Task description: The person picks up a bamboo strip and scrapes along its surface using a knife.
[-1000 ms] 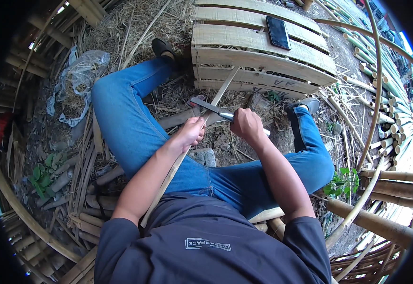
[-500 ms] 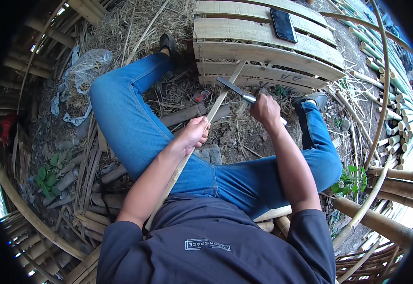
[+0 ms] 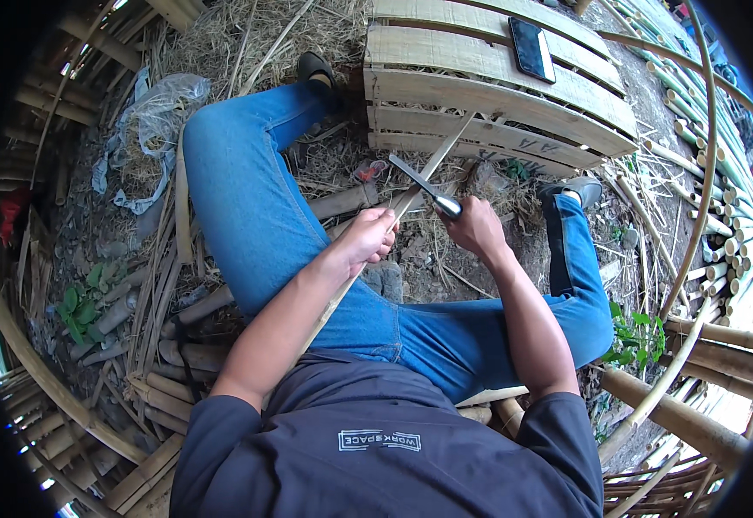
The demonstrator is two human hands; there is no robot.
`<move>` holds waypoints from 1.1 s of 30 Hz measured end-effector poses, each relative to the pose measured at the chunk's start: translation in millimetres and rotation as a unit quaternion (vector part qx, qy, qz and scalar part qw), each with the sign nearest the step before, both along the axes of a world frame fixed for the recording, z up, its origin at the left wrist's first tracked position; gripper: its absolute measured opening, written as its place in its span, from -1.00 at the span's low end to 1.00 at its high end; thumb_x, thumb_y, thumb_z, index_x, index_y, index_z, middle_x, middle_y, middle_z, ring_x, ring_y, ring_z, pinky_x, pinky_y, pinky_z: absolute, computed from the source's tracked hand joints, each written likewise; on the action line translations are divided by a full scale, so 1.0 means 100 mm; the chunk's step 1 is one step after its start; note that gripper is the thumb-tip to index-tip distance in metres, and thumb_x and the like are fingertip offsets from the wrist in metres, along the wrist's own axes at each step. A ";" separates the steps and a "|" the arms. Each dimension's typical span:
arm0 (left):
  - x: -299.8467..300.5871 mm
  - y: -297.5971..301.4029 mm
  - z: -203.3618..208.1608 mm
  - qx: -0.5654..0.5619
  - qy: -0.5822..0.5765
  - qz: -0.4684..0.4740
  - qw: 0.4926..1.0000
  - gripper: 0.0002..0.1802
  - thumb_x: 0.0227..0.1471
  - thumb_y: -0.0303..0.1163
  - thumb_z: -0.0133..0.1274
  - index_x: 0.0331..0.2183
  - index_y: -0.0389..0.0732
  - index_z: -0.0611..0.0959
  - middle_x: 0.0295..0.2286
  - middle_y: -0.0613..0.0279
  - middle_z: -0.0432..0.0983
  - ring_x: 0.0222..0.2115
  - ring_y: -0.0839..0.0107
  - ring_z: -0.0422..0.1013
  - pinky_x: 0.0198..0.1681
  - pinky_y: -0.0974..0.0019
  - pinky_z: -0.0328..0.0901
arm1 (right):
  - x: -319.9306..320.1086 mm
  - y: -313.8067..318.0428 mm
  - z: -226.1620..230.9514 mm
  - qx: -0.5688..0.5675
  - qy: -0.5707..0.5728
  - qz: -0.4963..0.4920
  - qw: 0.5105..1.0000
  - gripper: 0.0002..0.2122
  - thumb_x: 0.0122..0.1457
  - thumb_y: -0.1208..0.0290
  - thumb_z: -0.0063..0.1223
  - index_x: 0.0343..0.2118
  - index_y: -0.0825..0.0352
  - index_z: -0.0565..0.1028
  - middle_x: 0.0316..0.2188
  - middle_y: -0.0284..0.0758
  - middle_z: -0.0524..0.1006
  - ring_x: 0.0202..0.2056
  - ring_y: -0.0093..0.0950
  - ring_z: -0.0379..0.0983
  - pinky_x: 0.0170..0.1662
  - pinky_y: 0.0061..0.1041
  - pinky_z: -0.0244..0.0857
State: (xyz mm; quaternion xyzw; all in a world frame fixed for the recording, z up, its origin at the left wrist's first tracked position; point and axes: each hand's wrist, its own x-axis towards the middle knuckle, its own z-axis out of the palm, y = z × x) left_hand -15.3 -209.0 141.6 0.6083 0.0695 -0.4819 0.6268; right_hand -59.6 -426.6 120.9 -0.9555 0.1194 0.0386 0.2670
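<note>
A long, thin bamboo strip (image 3: 447, 154) slants from beside the wooden crate down past my lap and under my left forearm. My left hand (image 3: 368, 238) is closed around it above my thigh. In my right hand (image 3: 476, 229) is a knife (image 3: 416, 179), its fingers wrapped round the handle near a shiny metal collar. The knife's straight blade points up and left and crosses the strip a short way beyond my left hand. Whether the edge touches the strip, I cannot tell.
Ahead stands a slatted wooden crate (image 3: 497, 92) with a phone (image 3: 532, 50) on top. Many cut bamboo poles (image 3: 734, 207) are stacked at the right. A clear plastic bag (image 3: 165, 108) lies in straw at the left. Bamboo pieces (image 3: 342, 203) litter the ground between my legs.
The knife has moved down along the strip, closer to my left hand. Both hands keep their grip. The whole view has shifted slightly.
</note>
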 end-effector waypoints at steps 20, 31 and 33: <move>0.05 0.08 -0.05 -0.023 0.007 0.005 1.000 -0.70 0.31 -0.12 -0.25 -0.40 -0.07 0.36 -0.70 0.58 0.09 -0.75 0.78 -0.04 -0.77 0.62 -0.16 | 0.15 -0.08 -0.09 -0.082 -0.033 0.032 0.996 -0.86 -0.15 0.43 0.06 -0.55 0.38 0.58 -0.56 0.02 0.55 -0.46 -0.05 0.54 -0.30 -0.16 0.45; 0.05 0.13 -0.05 -0.019 0.000 -0.003 1.000 -0.69 0.32 -0.10 -0.28 -0.40 -0.06 0.36 -0.69 0.57 0.09 -0.75 0.79 -0.05 -0.77 0.63 -0.17 | 0.34 -0.44 -0.29 -0.101 -0.009 -0.079 0.992 -0.79 -0.07 0.39 0.06 -0.44 0.44 0.55 -0.47 0.09 0.55 -0.37 0.02 0.54 -0.26 -0.13 0.44; 0.07 0.15 -0.05 -0.018 0.006 0.006 1.000 -0.69 0.32 -0.11 -0.27 -0.40 -0.07 0.36 -0.68 0.57 0.10 -0.74 0.79 -0.04 -0.77 0.65 -0.16 | 0.37 -0.42 -0.27 -0.094 -0.003 -0.077 0.993 -0.78 -0.07 0.37 0.07 -0.45 0.45 0.56 -0.46 0.10 0.55 -0.37 0.02 0.53 -0.25 -0.12 0.44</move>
